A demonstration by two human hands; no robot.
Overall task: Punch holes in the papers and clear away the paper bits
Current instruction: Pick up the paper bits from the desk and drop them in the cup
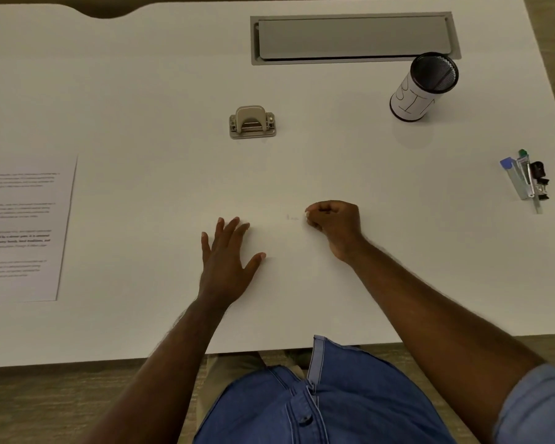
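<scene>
A beige hole punch (252, 122) stands on the white table (141, 91), beyond both hands. Printed papers (23, 232) lie flat at the left edge, partly out of view. A few faint paper bits (292, 217) lie on the table between my hands. My left hand (226, 261) rests flat on the table with its fingers spread. My right hand (334, 225) is curled, and its thumb and fingertips pinch together at the table right beside those bits, seemingly on a small pale bit.
A black mesh cup (423, 88) wrapped in a hand-lettered paper label stands at the back right. Pens and a binder clip (526, 177) lie near the right edge. A grey cable hatch (353, 38) is set into the table at the back.
</scene>
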